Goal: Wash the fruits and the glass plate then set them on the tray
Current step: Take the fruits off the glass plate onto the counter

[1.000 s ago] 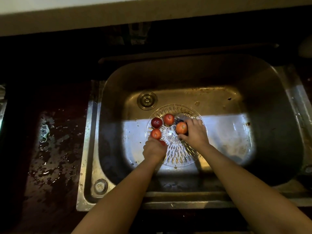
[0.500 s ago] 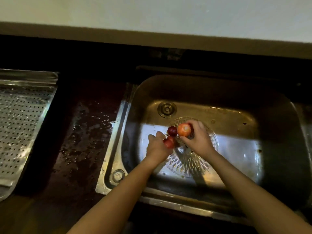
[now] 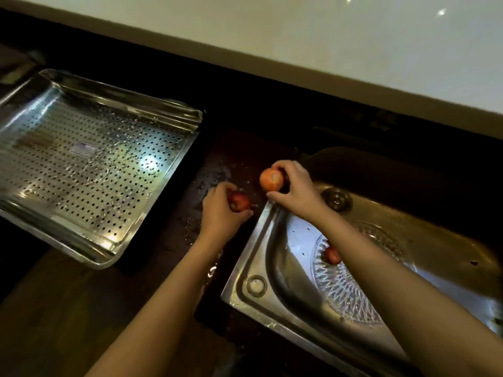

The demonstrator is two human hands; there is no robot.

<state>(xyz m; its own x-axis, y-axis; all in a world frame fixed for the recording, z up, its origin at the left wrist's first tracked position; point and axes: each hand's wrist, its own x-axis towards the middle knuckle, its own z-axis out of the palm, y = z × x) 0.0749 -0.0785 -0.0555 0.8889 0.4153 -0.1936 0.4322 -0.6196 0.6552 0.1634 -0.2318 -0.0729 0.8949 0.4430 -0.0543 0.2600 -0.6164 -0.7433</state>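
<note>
My left hand (image 3: 220, 212) is closed around a dark red fruit (image 3: 239, 202) above the wet dark counter, left of the sink. My right hand (image 3: 296, 190) grips an orange-red fruit (image 3: 270, 180) over the sink's left rim. A cut-glass plate (image 3: 345, 292) lies on the sink floor, partly hidden by my right forearm, with one red fruit (image 3: 332, 255) on it. The perforated steel tray (image 3: 89, 164) stands on the counter to the left, with nothing on it.
The steel sink (image 3: 261, 240) fills the lower right, its drain (image 3: 337, 198) near my right wrist. Water drops lie on the dark counter (image 3: 217, 164) between tray and sink. A pale wall (image 3: 326, 36) runs along the back.
Both hands have lifted fruit off the plate and moved left, out of the sink basin toward the counter. The view has swung left, bringing the whole tray into sight.
</note>
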